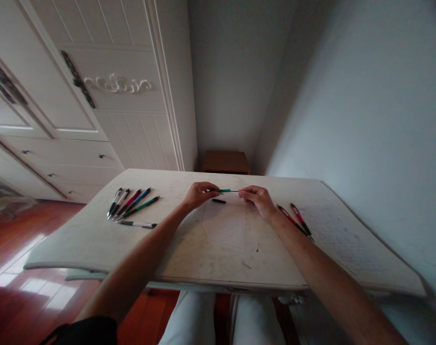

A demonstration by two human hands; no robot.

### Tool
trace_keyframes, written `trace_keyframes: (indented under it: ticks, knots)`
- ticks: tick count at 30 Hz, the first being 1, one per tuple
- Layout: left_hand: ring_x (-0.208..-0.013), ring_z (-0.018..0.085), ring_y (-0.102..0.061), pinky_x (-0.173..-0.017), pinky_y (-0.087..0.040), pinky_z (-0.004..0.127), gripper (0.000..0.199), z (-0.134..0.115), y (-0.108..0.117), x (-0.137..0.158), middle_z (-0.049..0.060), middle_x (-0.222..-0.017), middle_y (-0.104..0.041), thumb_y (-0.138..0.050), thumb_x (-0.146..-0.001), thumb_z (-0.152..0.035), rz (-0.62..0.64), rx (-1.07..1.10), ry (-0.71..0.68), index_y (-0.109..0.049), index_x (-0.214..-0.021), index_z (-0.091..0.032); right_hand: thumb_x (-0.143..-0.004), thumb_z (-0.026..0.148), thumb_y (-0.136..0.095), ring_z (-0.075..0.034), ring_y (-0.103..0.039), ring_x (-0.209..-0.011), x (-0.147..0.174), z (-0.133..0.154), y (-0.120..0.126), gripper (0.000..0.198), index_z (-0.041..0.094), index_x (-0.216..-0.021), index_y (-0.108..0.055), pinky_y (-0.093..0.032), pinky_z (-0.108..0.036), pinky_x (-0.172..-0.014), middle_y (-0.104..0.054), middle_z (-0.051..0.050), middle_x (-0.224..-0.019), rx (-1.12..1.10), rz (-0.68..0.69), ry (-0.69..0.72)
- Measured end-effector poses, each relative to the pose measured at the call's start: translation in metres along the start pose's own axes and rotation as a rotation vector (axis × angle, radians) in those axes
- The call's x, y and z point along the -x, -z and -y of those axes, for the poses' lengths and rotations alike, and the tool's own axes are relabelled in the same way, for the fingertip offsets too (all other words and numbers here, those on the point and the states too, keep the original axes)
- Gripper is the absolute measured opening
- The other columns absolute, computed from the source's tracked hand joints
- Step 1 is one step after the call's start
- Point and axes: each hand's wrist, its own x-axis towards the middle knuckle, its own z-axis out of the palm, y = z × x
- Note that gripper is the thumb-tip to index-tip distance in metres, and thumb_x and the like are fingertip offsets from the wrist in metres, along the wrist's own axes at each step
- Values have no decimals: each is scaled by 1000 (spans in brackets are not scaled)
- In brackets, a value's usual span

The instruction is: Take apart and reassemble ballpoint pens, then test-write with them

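A green pen barrel is held level above the far middle of the table, with a thin dark rod seen projecting from its right end. The barrel is gripped by the left hand, its thumb and fingers clamped together on the left end. The rod's far end is pinched by the right hand, its fingertips closed on it (whether rod and barrel are joined cannot be told). Just below, a short black piece is laid near the top edge of a pale sheet. To the left, five pens are fanned out, with a white-and-black pen placed nearer the table's front edge. Beside the right forearm, two pink-and-black pens are set down, and a sheet covered in writing is spread farther right. All is borne by a worn whitish table, beyond which a brown wooden stand is seen.
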Motion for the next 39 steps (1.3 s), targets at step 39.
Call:
trace_keyframes:
  ticks: [39]
  knots:
    - [-78,16,-67,-71,-53,27,15,-5,-6,-1,4,-86,-74,-68,-78,-26,-46,-47,-62,-70,-89,-16,-80,31,-72,-28,-58,-108,0,-16,-10,27,21,-105,-73,-44,-46,-97,-67,-11,-112,819,118,590]
